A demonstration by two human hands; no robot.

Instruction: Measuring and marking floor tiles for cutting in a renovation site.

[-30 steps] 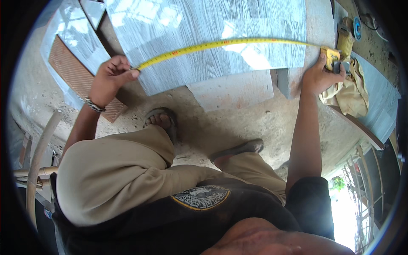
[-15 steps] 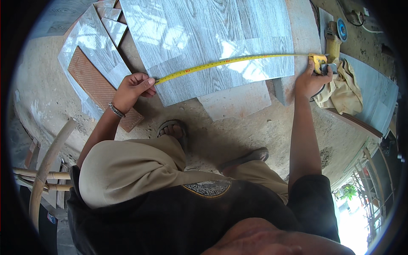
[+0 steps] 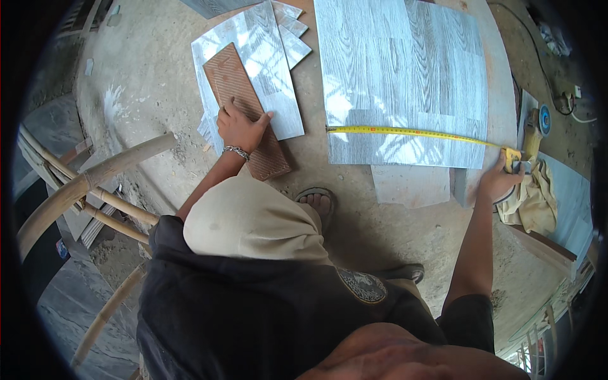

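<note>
**Left hand on a brown strip, right hand on a tape measure**

The left fingers spread across the ridged strip, whether gripping I cannot tell; a glossy grey tile lies under the strip; between both hands' fingers, a large wood-grain tile bears the yellow blade; the right fingers clasp the tape's case; just right of them, a beige cloth and a grinder.

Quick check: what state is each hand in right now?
Left hand: spread over the brown, ribbed, rectangular tile; whether its grip is closed cannot be told.
Right hand: closed, holding the boxy yellow tape measure.
</note>
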